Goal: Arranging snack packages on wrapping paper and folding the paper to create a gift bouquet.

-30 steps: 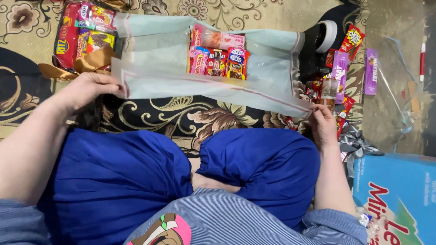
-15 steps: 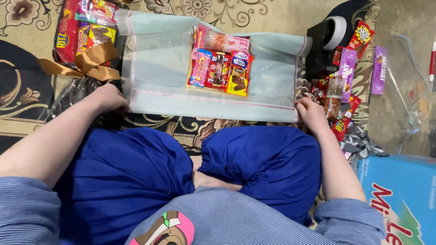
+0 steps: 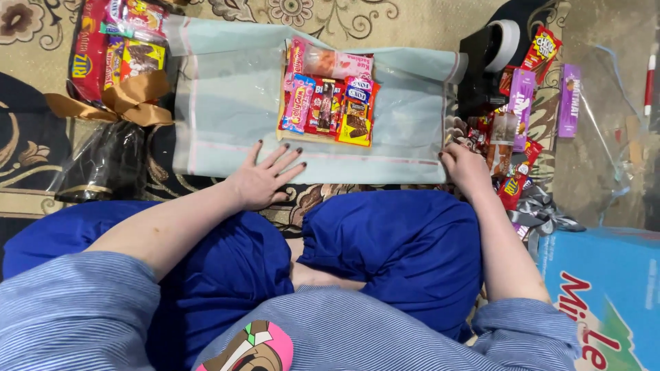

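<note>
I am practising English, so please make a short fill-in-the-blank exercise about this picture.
1. The left hand lies flat with its fingers ____ on the near edge of the pale green wrapping sheet.
2. The snack packets lie in the ____ of the sheet.
3. The right hand touches the sheet's near ____ corner.

Missing words: spread; middle; right

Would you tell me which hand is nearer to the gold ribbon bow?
Left. The left hand lies flat on the wrapping sheet, right of the gold ribbon bow; the right hand is at the sheet's far corner.

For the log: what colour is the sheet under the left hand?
Pale mint green wrapping sheet with thin pink edge lines, head view.
</note>
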